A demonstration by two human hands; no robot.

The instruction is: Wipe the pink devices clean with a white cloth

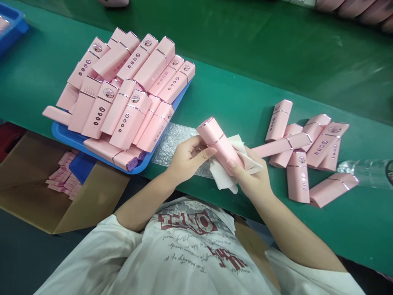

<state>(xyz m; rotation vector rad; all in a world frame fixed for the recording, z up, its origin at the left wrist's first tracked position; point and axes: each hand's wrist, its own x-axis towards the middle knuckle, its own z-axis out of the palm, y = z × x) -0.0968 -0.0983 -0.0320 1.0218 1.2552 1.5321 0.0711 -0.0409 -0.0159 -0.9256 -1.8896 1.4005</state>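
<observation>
My left hand [188, 157] pinches the side of a slim pink device [216, 141] held tilted above the green bench edge. My right hand [250, 174] wraps round the device's lower end together with a white wipe cloth [222, 176] folded under it. A blue tray [66, 135] at the left holds a heap of several identical pink devices [129, 90]. To the right of my hands, several more pink devices [302, 151] lie loose on the green surface.
A sheet of clear bubble wrap [172, 143] lies under my hands. An open cardboard box [33, 180] with small pink parts sits below the bench at left. A blue bin [12, 24] is at the far left, a clear plastic bag [368, 172] at right.
</observation>
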